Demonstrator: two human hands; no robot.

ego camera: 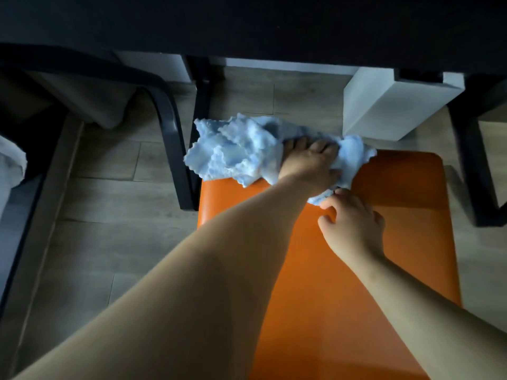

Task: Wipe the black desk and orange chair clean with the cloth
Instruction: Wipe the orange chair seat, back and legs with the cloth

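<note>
The orange chair seat (406,215) fills the lower middle of the view, below me. A crumpled light blue cloth (233,149) lies over the seat's far left corner and hangs past its edge. My left hand (307,163) presses down on the cloth, fingers spread and gripping it. My right hand (354,226) rests on the seat just behind, fingertips touching the cloth's near edge. The black desk (274,23) spans the top of the view, its underside in shadow.
Black desk legs stand at the left (175,149) and right (472,165) of the seat. A white box (389,105) sits on the wood floor under the desk, just beyond the seat. A grey curtain (90,100) hangs at the left.
</note>
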